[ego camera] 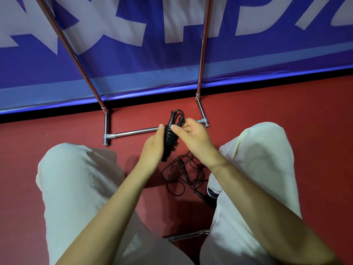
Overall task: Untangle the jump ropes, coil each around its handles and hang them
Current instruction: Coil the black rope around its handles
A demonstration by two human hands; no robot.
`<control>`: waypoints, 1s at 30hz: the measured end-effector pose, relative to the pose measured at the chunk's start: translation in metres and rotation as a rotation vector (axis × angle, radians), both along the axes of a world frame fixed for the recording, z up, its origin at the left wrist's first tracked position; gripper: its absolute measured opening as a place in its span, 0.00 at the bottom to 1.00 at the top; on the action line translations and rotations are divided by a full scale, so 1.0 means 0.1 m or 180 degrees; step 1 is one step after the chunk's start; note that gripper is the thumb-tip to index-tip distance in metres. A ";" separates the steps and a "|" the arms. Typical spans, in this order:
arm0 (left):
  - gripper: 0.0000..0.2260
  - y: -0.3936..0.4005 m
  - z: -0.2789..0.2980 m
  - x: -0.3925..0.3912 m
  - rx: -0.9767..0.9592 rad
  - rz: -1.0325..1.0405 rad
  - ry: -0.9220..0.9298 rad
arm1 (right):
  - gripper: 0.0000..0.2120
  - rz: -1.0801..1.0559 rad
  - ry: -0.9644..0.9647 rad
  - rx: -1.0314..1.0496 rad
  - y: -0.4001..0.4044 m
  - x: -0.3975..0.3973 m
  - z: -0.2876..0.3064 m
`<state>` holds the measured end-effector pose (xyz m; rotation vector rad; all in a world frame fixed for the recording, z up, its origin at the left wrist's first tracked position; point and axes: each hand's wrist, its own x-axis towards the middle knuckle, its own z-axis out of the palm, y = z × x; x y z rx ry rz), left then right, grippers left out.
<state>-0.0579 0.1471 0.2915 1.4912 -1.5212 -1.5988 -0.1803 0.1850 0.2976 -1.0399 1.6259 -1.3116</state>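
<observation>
Nearest, pale trousers (pixel 76 188) are seen on both knees over the red floor (pixel 315 111). Between the knees a loose tangled jump rope (pixel 183 175) is left lying on the floor, black handles mixed into it. Just above that, a coiled jump rope (pixel 170 137) is held upright: the left hand (pixel 152 148) is wrapped round its wound handles, and its cord is pinched near the top by the right hand (pixel 193 136). Further off, a chrome rack base (pixel 133 133) can be made out, then a blue banner (pixel 172 64) with big white lettering, cropped too much to be read
</observation>
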 end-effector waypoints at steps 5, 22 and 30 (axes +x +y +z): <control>0.27 0.07 -0.08 -0.03 0.0113 0.0162 0.0223 | 0.15 -0.0154 -0.0039 0.0269 -0.03 0.02 -0.07; 0.20 -0.06 -0.03 0.11 0.1312 0.0377 0.1237 | 0.05 0.0660 0.0914 0.0160 0.12 -0.13 -0.03; 0.20 -0.21 0.04 0.21 0.1237 0.1073 0.1547 | 0.12 0.0423 0.0698 0.0633 0.10 -0.20 -0.09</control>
